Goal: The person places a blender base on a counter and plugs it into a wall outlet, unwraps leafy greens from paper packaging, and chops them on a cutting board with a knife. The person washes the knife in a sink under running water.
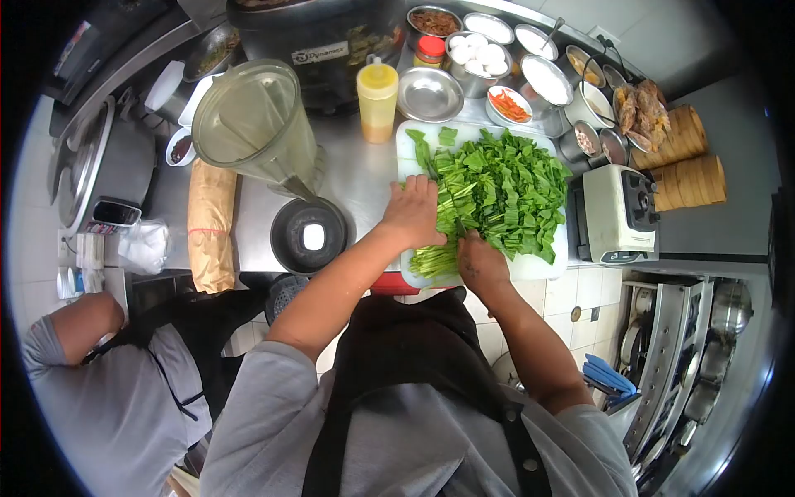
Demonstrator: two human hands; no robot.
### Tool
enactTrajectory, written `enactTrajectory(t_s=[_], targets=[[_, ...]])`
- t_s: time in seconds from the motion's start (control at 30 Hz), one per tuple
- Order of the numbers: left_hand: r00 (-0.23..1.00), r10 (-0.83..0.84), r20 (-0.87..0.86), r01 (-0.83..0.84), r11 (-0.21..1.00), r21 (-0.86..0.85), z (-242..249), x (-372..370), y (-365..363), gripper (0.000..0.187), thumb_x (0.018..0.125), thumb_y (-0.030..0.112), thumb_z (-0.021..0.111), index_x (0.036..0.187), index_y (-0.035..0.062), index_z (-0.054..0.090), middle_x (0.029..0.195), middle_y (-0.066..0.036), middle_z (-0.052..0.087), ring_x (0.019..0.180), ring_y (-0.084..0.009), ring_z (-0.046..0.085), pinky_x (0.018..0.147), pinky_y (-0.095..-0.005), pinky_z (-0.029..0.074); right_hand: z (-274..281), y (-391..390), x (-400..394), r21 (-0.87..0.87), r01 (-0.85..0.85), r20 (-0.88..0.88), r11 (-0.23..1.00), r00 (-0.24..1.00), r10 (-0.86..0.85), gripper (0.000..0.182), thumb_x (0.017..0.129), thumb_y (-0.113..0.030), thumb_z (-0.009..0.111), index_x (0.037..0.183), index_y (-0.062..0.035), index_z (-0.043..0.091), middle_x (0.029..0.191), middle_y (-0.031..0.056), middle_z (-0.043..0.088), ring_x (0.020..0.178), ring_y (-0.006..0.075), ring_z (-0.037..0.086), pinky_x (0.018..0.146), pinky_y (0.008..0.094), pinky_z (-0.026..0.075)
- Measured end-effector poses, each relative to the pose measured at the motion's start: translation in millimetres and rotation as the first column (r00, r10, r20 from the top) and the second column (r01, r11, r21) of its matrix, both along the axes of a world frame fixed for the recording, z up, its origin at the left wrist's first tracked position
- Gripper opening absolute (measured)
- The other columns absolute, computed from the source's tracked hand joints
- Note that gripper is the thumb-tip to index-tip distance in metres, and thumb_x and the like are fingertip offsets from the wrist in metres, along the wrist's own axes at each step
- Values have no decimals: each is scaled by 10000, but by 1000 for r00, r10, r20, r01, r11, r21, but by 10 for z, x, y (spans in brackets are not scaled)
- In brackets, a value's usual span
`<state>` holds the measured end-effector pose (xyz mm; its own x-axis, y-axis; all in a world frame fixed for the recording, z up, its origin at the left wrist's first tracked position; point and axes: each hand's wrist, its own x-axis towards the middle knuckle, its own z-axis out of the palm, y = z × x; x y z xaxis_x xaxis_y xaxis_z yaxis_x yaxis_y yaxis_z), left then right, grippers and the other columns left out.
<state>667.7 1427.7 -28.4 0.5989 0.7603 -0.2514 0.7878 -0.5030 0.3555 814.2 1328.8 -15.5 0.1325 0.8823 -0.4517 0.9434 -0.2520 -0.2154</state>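
Observation:
A heap of chopped leafy greens [513,186] covers much of the white cutting board [542,267], its pale stems gathered on the left side. My left hand [414,214] presses on the stem bunch with its fingers curled over it. In my right hand [483,261] is a knife [460,224], gripped near the board's front edge; its narrow dark blade lies among the stems close to my left fingers. The handle is mostly hidden in my fist.
A blender jar [257,132], a black bowl [308,236] and a yellow squeeze bottle [378,99] stand left of the board. Several ingredient bowls line the back. A blender base [613,214] stands right. Another person's arm [87,327] is at far left.

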Motion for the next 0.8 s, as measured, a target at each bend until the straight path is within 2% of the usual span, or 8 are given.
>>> enactTrajectory(t_s=[0.1, 0.17, 0.23, 0.3, 0.47, 0.53, 0.63, 0.8], targets=[[1000, 2, -13, -2, 1000, 26, -26, -11, -23, 908, 623, 494, 785, 1250, -50, 417, 1246, -181, 433, 1234, -334, 372, 1063, -585, 265, -23, -50, 84, 36, 48, -16, 998, 999, -47, 305, 985, -275, 386, 972, 0, 515, 843, 265, 662, 817, 445, 645, 762, 523, 499], [1000, 9, -6, -8, 999, 50, -57, -13, -23, 916, 615, 495, 789, 1249, -51, 417, 1250, -186, 430, 1239, -340, 367, 1074, -586, 248, 234, -139, 167, 68, -108, -45, 992, 993, 111, 200, 920, -151, 430, 969, 16, 528, 836, 264, 672, 803, 430, 672, 750, 492, 537], [997, 36, 66, -46, 986, 160, -110, -16, -44, 914, 604, 489, 796, 1236, -51, 416, 1252, -196, 426, 1248, -352, 355, 1087, -587, 222, 314, -311, 178, 46, -148, 5, 988, 989, 148, 187, 914, -143, 445, 960, 22, 521, 813, 259, 671, 777, 418, 680, 720, 487, 546], [997, 34, 71, -43, 991, 129, -139, -19, -40, 907, 603, 485, 798, 1227, -51, 416, 1251, -201, 425, 1247, -356, 355, 1086, -587, 224, 239, -455, 143, -43, -43, 44, 998, 998, 45, 182, 913, -140, 449, 957, 25, 511, 806, 259, 672, 764, 406, 685, 700, 477, 555], [997, 24, 75, -30, 997, 75, -146, -24, 4, 887, 591, 494, 802, 1186, -43, 421, 1238, -207, 429, 1239, -359, 360, 1087, -583, 224, -408, -514, 45, 161, 52, -14, 986, 999, -50, 220, 960, -228, 454, 934, -12, 489, 762, 249, 662, 697, 420, 667, 658, 496, 541], [999, 12, 36, -9, 996, -91, -5, -27, 36, 1074, 580, 489, 807, 1347, -77, 312, 1330, -252, 377, 1309, -399, 317, 1113, -616, 191, -419, -497, 25, 201, 85, -24, 976, 996, -82, 256, 970, -270, 458, 926, -20, 485, 738, 250, 653, 680, 425, 656, 645, 503, 531], [988, 105, 116, -85, 983, -163, 125, 0, -6, 1246, 557, 568, 818, 1428, -84, 209, 1434, -281, 298, 1365, -422, 264, 1117, -617, 181, -401, -481, 95, 186, 77, -57, 980, 996, -68, 260, 971, -271, 456, 919, -19, 494, 753, 251, 656, 690, 424, 658, 648, 508, 529], [995, 83, -49, -83, 997, -2, 171, 139, -236, 1415, 488, 661, 823, 1462, -85, 118, 1499, -291, 206, 1402, -440, 204, 1095, -664, 170, -396, -453, 175, 164, 84, -90, 983, 993, -70, 297, 978, -292, 438, 944, -8, 520, 772, 258, 659, 719, 427, 659, 692, 520, 521]])
